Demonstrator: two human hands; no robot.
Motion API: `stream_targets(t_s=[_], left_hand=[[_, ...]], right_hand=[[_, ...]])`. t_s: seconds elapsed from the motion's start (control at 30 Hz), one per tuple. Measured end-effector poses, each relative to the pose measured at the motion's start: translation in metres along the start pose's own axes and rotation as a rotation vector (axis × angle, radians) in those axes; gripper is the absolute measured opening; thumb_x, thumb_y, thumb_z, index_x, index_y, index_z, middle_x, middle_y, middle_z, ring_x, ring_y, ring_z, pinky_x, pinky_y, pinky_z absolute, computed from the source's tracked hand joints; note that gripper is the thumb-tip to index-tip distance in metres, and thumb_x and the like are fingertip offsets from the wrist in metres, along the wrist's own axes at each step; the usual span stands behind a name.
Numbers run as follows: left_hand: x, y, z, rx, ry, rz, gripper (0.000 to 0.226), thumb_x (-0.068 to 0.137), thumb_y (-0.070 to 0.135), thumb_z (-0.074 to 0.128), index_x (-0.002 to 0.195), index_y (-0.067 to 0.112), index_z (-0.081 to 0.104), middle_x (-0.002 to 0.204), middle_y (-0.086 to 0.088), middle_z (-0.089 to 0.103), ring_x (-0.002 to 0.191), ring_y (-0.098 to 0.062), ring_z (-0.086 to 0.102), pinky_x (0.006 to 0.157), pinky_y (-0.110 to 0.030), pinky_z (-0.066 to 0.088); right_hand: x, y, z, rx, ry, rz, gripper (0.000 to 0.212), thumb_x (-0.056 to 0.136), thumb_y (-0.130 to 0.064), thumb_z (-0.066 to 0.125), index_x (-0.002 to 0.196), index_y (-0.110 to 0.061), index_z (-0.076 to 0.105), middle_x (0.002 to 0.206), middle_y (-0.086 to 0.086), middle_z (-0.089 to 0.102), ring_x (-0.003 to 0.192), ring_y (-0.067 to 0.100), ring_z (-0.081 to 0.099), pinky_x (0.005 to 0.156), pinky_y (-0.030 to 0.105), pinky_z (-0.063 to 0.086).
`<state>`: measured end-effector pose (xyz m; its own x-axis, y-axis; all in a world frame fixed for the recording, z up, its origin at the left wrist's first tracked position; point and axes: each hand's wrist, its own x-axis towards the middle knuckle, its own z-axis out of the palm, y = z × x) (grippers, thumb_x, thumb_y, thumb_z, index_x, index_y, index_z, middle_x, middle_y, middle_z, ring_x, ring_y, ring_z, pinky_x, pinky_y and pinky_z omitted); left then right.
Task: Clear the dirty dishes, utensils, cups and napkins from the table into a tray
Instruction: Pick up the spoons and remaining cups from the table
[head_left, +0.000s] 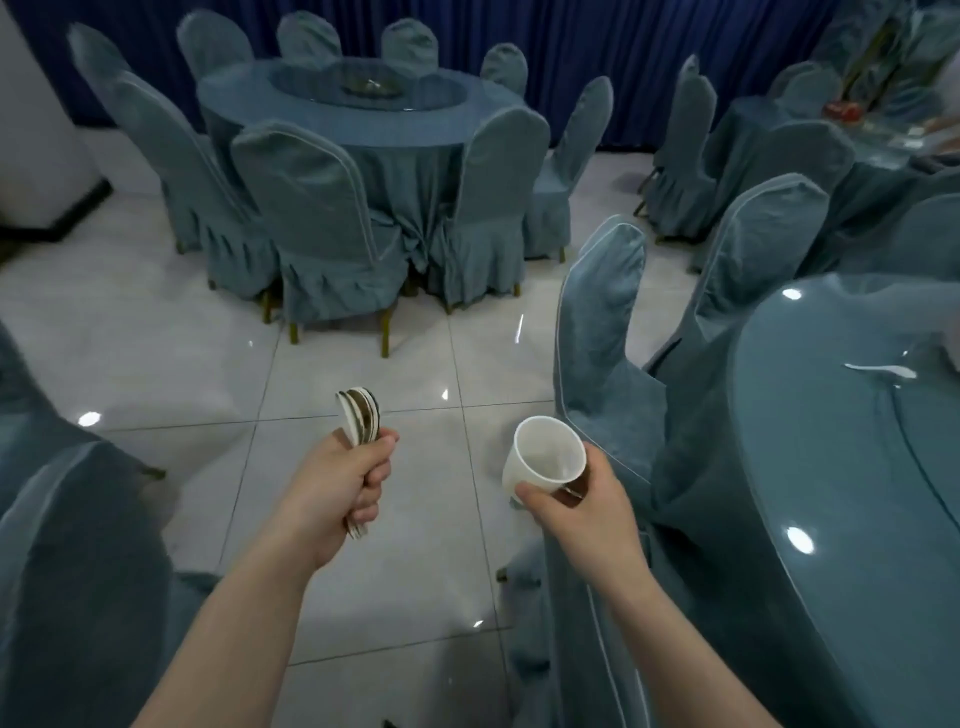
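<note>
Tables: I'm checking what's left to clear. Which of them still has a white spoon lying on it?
The near table at right, beside the right hand; a white spoon lies on its glossy top.

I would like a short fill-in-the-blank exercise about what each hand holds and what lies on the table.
1. The left hand grips a bundle of ____.
2. The right hand holds a white ____ with its opening facing the camera.
3. On the table at the right lies one white ____.
4. The floor under both hands is covered in pale ____.

Missing words: spoons; cup; spoon; tiles
</note>
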<state>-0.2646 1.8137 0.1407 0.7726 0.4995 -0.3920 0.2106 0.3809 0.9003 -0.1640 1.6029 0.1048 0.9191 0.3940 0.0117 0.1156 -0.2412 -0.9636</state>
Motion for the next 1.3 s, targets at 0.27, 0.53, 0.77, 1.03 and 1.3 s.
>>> stream_targets(t_s=[0.27, 0.53, 0.77, 1.03, 1.3], left_hand=[[0.005, 0.012, -0.066, -0.059, 0.108, 0.016, 0.009, 0.096, 0.010, 0.047, 0.088, 0.011, 0.052, 0.045, 0.004, 0.045, 0.030, -0.005, 0.022, 0.032, -0.011, 0.022], [0.052, 0.035, -0.097, -0.086, 0.152, 0.014, 0.007, 0.096, 0.010, 0.048, 0.092, 0.010, 0.054, 0.050, 0.002, 0.047, 0.033, -0.007, 0.028, 0.034, -0.014, 0.024], [0.159, 0.058, -0.095, 0.011, 0.162, -0.011, 0.011, 0.095, 0.011, 0.051, 0.084, 0.009, 0.050, 0.052, -0.001, 0.055, 0.035, -0.009, 0.038, 0.035, -0.017, 0.029], [0.329, 0.138, -0.037, 0.151, 0.052, 0.018, 0.007, 0.094, 0.014, 0.053, 0.090, 0.008, 0.054, 0.056, -0.001, 0.057, 0.038, -0.009, 0.041, 0.036, -0.020, 0.032], [0.491, 0.204, 0.014, 0.126, -0.092, 0.012, 0.010, 0.096, 0.012, 0.048, 0.096, 0.004, 0.055, 0.053, -0.001, 0.058, 0.037, -0.007, 0.043, 0.033, -0.016, 0.033]], right_hand=[[0.037, -0.018, 0.040, -0.019, -0.031, -0.034, 0.043, 0.069, -0.021, 0.082, 0.096, -0.040, 0.054, 0.091, -0.035, 0.063, 0.086, -0.016, 0.059, 0.063, 0.001, 0.043], [0.095, -0.015, 0.074, -0.051, -0.084, -0.026, 0.041, 0.072, -0.021, 0.081, 0.095, -0.040, 0.054, 0.094, -0.021, 0.062, 0.085, -0.019, 0.057, 0.062, -0.001, 0.042], [0.194, 0.002, 0.086, -0.110, -0.080, -0.002, 0.043, 0.071, -0.025, 0.081, 0.095, -0.047, 0.053, 0.089, -0.028, 0.064, 0.087, -0.016, 0.057, 0.062, 0.005, 0.045], [0.355, 0.004, 0.072, -0.028, 0.056, 0.047, 0.046, 0.065, -0.027, 0.085, 0.101, -0.034, 0.058, 0.093, -0.016, 0.067, 0.085, -0.007, 0.062, 0.065, 0.010, 0.045], [0.492, -0.011, 0.059, 0.083, 0.217, 0.017, 0.044, 0.070, -0.019, 0.082, 0.104, -0.036, 0.060, 0.098, -0.016, 0.070, 0.091, 0.000, 0.066, 0.073, 0.017, 0.052]])
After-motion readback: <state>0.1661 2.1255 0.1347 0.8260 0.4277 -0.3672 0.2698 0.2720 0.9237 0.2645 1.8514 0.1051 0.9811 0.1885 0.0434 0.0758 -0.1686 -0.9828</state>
